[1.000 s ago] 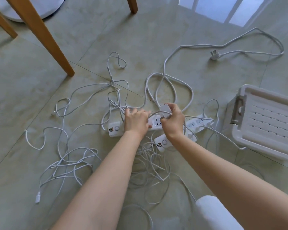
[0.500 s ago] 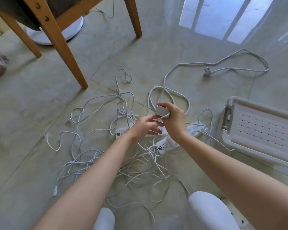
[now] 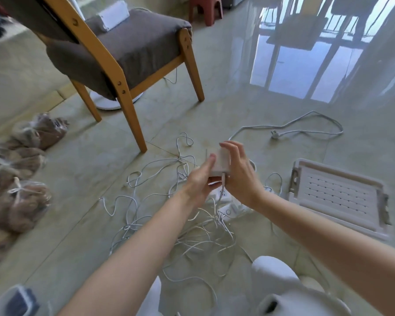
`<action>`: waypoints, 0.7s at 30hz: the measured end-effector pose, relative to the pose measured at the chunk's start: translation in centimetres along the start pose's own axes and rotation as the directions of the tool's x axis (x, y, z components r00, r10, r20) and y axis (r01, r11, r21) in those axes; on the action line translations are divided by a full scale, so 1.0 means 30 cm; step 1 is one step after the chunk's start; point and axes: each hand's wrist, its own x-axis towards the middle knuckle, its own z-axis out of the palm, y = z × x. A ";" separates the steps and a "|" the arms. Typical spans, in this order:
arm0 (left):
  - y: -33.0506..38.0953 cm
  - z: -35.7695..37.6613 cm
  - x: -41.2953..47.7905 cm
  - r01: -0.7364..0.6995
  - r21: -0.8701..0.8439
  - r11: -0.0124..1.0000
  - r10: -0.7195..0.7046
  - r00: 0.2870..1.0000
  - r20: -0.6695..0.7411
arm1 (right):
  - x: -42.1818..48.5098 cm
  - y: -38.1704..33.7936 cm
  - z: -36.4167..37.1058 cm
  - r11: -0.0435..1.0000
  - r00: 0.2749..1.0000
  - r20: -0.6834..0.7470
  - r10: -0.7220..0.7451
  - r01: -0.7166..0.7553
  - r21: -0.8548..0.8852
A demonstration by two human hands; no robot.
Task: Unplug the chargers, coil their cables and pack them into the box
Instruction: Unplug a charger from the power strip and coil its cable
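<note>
- The charger (image 3: 221, 162), a white block, is up in the air between your two hands. It's above the mess on the floor and clear of the strips.
- Your right hand (image 3: 241, 176) is wrapped round it from the right, fingers curled over the top edge.
- Your left hand (image 3: 200, 182) grips the lower left side with the thumb laid flat on its face. The other fingers are tucked under where I can't see them.
- Its cable (image 3: 223, 187) drops from the bottom of the block, between your wrists, into the tangle.
- Right under your hands are the white power strips (image 3: 229, 209), half hidden by your arms.
- The tangle of thin white cables (image 3: 192, 234) sprawls over the tiled floor (image 3: 237, 99) towards you and out left.
- The box (image 3: 339, 198), white with a slotted top, sits on the floor just right of the strips.
- Further out there's a thicker cord with a loose plug (image 3: 274, 134), a wooden chair (image 3: 132, 49) with a grey cushion, and clear bags (image 3: 23, 183) at the left edge.
</note>
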 end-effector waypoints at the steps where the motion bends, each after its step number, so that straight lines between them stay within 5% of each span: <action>1: 0.019 0.017 -0.031 -0.018 -0.022 1.000 0.018 1.000 -0.016 | -0.005 -0.026 -0.019 0.989 0.988 -0.043 0.145 -0.143 0.048; 2: 0.036 0.031 -0.059 -0.039 -0.038 0.999 0.038 0.999 -0.032 | -0.008 -0.056 -0.041 0.940 0.951 -0.018 0.308 -0.301 0.158; 4: 0.056 0.048 -0.115 -0.078 -0.053 0.996 0.075 0.995 -0.059 | -0.015 -0.137 -0.098 0.709 0.829 0.280 0.485 -0.560 0.430; 7: 0.057 0.055 -0.206 -0.079 -0.084 0.993 0.071 0.993 -0.091 | -0.079 -0.230 -0.161 0.543 0.748 0.611 0.259 -0.636 0.548; 11: 0.077 0.063 -0.323 -0.119 -0.220 0.968 0.097 0.990 -0.107 | -0.164 -0.280 -0.241 0.684 0.685 0.710 0.162 -0.596 0.419; 15: 0.087 0.123 -0.438 -0.155 -0.278 0.948 0.149 0.988 -0.043 | -0.258 -0.279 -0.298 0.860 0.738 0.665 0.116 -0.409 0.304; 21: 0.052 0.191 -0.552 -0.081 -0.390 0.917 0.128 0.987 0.094 | -0.396 -0.259 -0.447 0.980 0.771 0.621 0.144 -0.197 0.018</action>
